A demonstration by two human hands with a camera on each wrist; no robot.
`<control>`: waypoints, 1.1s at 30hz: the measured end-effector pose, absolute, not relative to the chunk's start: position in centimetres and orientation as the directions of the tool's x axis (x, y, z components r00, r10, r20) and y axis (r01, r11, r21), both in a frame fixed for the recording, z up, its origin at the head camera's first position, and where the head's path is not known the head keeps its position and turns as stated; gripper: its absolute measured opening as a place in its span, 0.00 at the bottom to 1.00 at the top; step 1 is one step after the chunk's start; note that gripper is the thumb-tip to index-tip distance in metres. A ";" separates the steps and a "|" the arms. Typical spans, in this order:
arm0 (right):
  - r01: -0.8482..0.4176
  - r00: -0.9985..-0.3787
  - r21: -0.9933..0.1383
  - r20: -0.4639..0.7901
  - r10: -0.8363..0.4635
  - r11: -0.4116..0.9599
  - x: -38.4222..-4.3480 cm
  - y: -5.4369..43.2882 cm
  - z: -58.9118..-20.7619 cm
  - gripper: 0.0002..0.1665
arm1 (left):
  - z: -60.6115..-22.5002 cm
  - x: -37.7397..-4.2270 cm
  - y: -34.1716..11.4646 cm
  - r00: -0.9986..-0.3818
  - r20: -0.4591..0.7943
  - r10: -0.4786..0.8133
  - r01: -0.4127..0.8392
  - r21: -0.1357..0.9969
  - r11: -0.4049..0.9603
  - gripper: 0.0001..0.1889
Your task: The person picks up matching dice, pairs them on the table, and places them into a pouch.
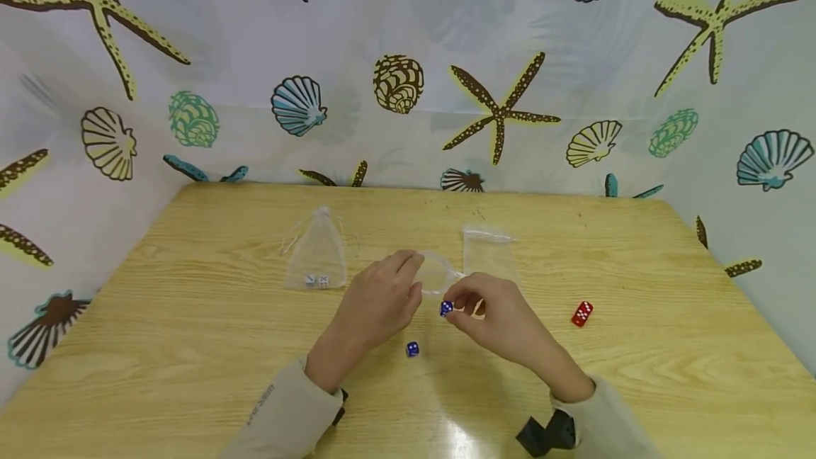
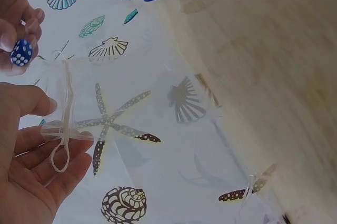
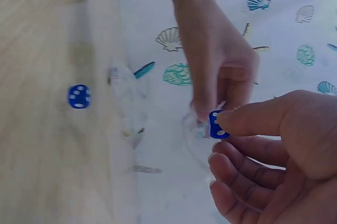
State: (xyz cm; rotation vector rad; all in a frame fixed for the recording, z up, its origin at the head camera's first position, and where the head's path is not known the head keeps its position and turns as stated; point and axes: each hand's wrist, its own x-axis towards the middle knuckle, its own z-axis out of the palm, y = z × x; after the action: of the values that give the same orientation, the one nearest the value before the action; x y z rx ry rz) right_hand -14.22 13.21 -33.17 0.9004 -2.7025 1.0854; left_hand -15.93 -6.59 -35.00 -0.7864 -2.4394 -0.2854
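Note:
My left hand [image 1: 381,297] grips a sheer white drawstring pouch [image 1: 436,273] near its mouth. In the left wrist view, the pouch's cord loop [image 2: 60,156] hangs over the fingers. To the right of the pouch, my right hand [image 1: 500,314] pinches a blue die [image 1: 446,309] with white pips between thumb and fingertip. The right wrist view shows this die [image 3: 217,124] close to the left hand. A second blue die [image 1: 412,349] lies on the table, nearer me than both hands.
On the left, a sheer drawstring pouch [image 1: 321,246] has two white dice [image 1: 316,280] at its bottom. Another sheer pouch [image 1: 487,253] lies flat behind my right hand. Red dice [image 1: 582,314] sit together at the right on the wooden table [image 1: 191,346]. A patterned cloth [image 1: 357,27] stands behind.

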 end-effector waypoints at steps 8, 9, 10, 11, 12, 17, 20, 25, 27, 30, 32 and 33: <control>-0.590 -0.805 -0.532 0.440 -0.397 0.607 -15.1 12.7 -31.7 0.07 | -34.9 -15.8 -6.3 -0.665 0.573 0.480 0.619 0.062 0.783 0.19; -0.592 -0.802 -0.520 0.455 -0.387 0.616 -15.2 12.5 -31.7 0.07 | -34.9 -15.8 -6.3 -0.663 0.574 0.481 0.623 0.066 0.780 0.19; -0.592 -0.800 -0.508 0.464 -0.380 0.626 -15.3 12.4 -31.8 0.07 | -34.9 -15.8 -6.3 -0.662 0.575 0.481 0.627 0.073 0.776 0.19; -0.589 -0.800 -0.496 0.467 -0.376 0.638 -15.3 12.2 -31.9 0.07 | -35.0 -15.8 -6.2 -0.661 0.577 0.481 0.631 0.080 0.771 0.19; -0.585 -0.801 -0.484 0.468 -0.372 0.651 -15.4 12.1 -32.0 0.07 | -34.9 -15.7 -6.2 -0.659 0.579 0.481 0.636 0.087 0.767 0.19; -0.573 -0.804 -0.427 0.459 -0.378 0.700 -15.5 11.8 -32.5 0.07 | -34.8 -15.5 -6.0 -0.651 0.586 0.482 0.649 0.100 0.755 0.18; -0.572 -0.803 -0.390 0.444 -0.397 0.721 -15.5 11.9 -32.7 0.07 | -34.8 -15.5 -5.9 -0.648 0.589 0.484 0.649 0.094 0.755 0.18; -0.566 -0.810 -0.346 0.399 -0.429 0.748 -15.6 12.0 -32.8 0.08 | -34.8 -15.4 -5.8 -0.639 0.591 0.492 0.652 0.078 0.754 0.19; -0.565 -0.814 -0.342 0.384 -0.437 0.751 -15.7 12.1 -32.8 0.09 | -34.8 -15.4 -5.8 -0.636 0.590 0.497 0.653 0.069 0.754 0.19; -0.565 -0.814 -0.331 0.373 -0.445 0.756 -15.8 12.2 -32.9 0.09 | -34.9 -15.4 -5.8 -0.634 0.587 0.503 0.651 0.056 0.757 0.19; -0.564 -0.815 -0.330 0.368 -0.447 0.757 -15.8 12.3 -32.9 0.10 | -35.0 -15.4 -5.8 -0.636 0.584 0.505 0.648 0.049 0.760 0.19; -0.563 -0.816 -0.331 0.366 -0.447 0.757 -15.8 12.3 -32.9 0.10 | -35.0 -15.4 -5.8 -0.638 0.582 0.505 0.645 0.045 0.763 0.19</control>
State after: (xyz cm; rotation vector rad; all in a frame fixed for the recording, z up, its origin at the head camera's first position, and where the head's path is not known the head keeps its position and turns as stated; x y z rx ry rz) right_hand -15.84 12.29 -32.94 0.7891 -2.6906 0.6300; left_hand -15.45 -5.77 -35.00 -0.8601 -2.4035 -0.3356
